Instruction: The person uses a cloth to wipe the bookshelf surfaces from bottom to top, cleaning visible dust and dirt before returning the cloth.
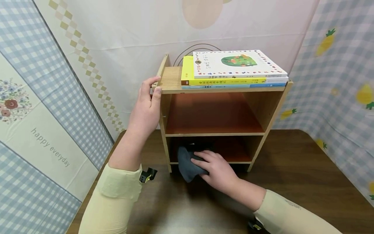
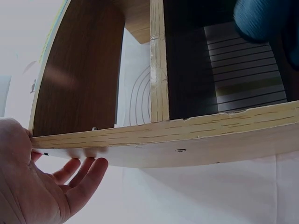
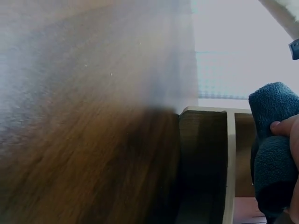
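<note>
A small wooden bookshelf (image 1: 214,134) stands upright on the brown table. My left hand (image 1: 147,105) grips its upper left corner, the thumb at the front edge. In the left wrist view, the fingers (image 2: 86,184) of that hand lie against the outer side panel. My right hand (image 1: 217,169) holds a dark blue-grey cloth (image 1: 188,165) at the left front of the bottom compartment. Bunched folds of the cloth (image 3: 275,172) show in the right wrist view, with a fingertip pressed into them. Part of the bottom compartment is hidden behind this hand and cloth.
Several books (image 1: 233,70) lie stacked on the shelf's top, a white one uppermost and a yellow one beneath. A raised side panel (image 1: 163,66) borders the top at left. Patterned cloth hangings (image 1: 344,74) surround the brown table (image 1: 292,169).
</note>
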`<move>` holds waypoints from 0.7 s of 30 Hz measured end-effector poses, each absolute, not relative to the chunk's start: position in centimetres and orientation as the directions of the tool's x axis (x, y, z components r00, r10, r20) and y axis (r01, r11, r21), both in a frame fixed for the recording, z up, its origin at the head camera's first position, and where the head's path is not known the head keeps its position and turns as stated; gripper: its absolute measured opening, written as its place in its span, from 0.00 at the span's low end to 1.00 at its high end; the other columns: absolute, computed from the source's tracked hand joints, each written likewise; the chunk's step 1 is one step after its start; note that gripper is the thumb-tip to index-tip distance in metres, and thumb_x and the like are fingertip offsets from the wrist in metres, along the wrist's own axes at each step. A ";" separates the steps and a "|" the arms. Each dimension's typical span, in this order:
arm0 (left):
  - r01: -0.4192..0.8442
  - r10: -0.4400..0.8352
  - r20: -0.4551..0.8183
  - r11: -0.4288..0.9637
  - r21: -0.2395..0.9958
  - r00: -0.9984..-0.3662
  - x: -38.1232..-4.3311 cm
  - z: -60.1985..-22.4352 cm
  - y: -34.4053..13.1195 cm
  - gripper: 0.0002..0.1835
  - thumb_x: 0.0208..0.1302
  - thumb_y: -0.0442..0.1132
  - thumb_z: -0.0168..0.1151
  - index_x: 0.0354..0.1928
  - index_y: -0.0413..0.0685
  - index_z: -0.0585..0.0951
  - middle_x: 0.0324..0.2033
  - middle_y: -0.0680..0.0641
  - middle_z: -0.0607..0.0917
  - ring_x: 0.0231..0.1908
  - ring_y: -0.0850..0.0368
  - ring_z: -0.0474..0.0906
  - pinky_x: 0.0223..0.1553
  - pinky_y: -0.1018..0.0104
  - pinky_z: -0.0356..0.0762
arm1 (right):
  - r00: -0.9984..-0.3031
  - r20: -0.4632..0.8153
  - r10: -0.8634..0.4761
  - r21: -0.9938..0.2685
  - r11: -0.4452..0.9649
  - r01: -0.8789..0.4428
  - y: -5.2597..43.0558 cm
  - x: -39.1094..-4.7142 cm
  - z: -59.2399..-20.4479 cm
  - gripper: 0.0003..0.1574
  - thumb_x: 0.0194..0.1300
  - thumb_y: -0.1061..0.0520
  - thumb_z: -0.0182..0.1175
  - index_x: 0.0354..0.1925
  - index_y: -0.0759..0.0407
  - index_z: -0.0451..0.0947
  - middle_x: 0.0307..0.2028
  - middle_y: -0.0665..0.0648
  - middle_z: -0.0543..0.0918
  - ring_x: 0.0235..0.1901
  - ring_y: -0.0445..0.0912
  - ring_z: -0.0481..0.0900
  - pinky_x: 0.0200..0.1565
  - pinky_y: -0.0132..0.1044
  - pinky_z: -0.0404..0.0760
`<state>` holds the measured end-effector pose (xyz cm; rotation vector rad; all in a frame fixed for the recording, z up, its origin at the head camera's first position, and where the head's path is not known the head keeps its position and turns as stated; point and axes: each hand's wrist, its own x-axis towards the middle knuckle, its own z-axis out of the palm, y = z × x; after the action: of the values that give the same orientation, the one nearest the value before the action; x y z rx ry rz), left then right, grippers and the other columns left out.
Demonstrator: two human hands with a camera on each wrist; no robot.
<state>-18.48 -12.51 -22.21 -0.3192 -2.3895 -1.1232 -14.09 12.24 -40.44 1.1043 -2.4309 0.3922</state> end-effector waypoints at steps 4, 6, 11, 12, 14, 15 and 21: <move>0.405 0.008 0.520 0.637 0.656 -0.854 -18.5 -22.2 -12.5 0.26 0.76 0.63 0.35 0.71 0.69 0.60 0.72 0.53 0.61 0.65 0.48 0.66 0.60 0.43 0.65 | -0.529 0.551 -0.646 -0.056 0.604 -0.795 13.0 -13.3 -40.2 0.35 0.49 0.57 0.77 0.58 0.49 0.82 0.61 0.56 0.78 0.59 0.55 0.75 0.56 0.53 0.75; 0.405 0.009 0.521 0.639 0.654 -0.854 -18.5 -22.2 -12.5 0.26 0.76 0.63 0.35 0.71 0.69 0.60 0.72 0.54 0.61 0.66 0.48 0.66 0.60 0.43 0.65 | -0.509 0.566 -0.649 -0.046 0.591 -0.805 13.3 -12.9 -40.2 0.35 0.48 0.58 0.77 0.57 0.49 0.83 0.60 0.55 0.79 0.59 0.54 0.75 0.55 0.52 0.75; 0.406 0.012 0.518 0.636 0.657 -0.855 -18.6 -22.3 -12.5 0.26 0.76 0.64 0.35 0.71 0.69 0.60 0.73 0.54 0.60 0.66 0.49 0.65 0.60 0.43 0.64 | -0.461 0.587 -0.665 -0.019 0.558 -0.830 14.1 -11.5 -40.0 0.39 0.42 0.58 0.78 0.57 0.49 0.83 0.60 0.55 0.79 0.59 0.53 0.75 0.50 0.51 0.77; 0.407 0.012 0.518 0.634 0.658 -0.855 -18.6 -22.3 -12.5 0.26 0.76 0.64 0.35 0.71 0.69 0.60 0.73 0.54 0.60 0.66 0.49 0.65 0.61 0.43 0.64 | -0.446 0.595 -0.669 -0.011 0.548 -0.836 14.2 -11.2 -39.9 0.40 0.41 0.58 0.79 0.57 0.49 0.83 0.59 0.55 0.79 0.59 0.53 0.75 0.49 0.50 0.78; 0.408 0.011 0.518 0.631 0.660 -0.855 -18.6 -22.3 -12.6 0.26 0.76 0.63 0.35 0.71 0.69 0.60 0.72 0.53 0.60 0.66 0.49 0.65 0.61 0.43 0.64 | -0.417 0.611 -0.673 0.006 0.530 -0.848 14.4 -10.7 -39.6 0.42 0.38 0.58 0.80 0.57 0.50 0.83 0.59 0.55 0.80 0.58 0.53 0.75 0.47 0.50 0.78; 0.409 0.011 0.518 0.630 0.661 -0.855 -18.6 -22.3 -12.6 0.26 0.76 0.63 0.35 0.71 0.69 0.60 0.72 0.53 0.60 0.65 0.49 0.65 0.61 0.43 0.64 | -0.403 0.619 -0.674 0.015 0.523 -0.852 14.4 -10.5 -39.5 0.43 0.36 0.58 0.80 0.57 0.50 0.83 0.59 0.55 0.80 0.58 0.53 0.76 0.47 0.50 0.78; 0.406 0.005 0.518 0.628 0.664 -0.855 -18.5 -22.3 -12.5 0.25 0.76 0.63 0.35 0.70 0.70 0.60 0.72 0.54 0.60 0.65 0.48 0.66 0.60 0.43 0.65 | -0.338 0.664 -0.667 0.044 0.486 -0.873 15.0 -9.6 -38.4 0.44 0.35 0.61 0.79 0.57 0.51 0.83 0.58 0.56 0.81 0.57 0.54 0.76 0.45 0.48 0.78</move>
<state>-18.52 -12.51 -22.29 -0.3226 -2.3773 -1.1337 -9.61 14.96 -38.42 1.2637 -2.1098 0.4278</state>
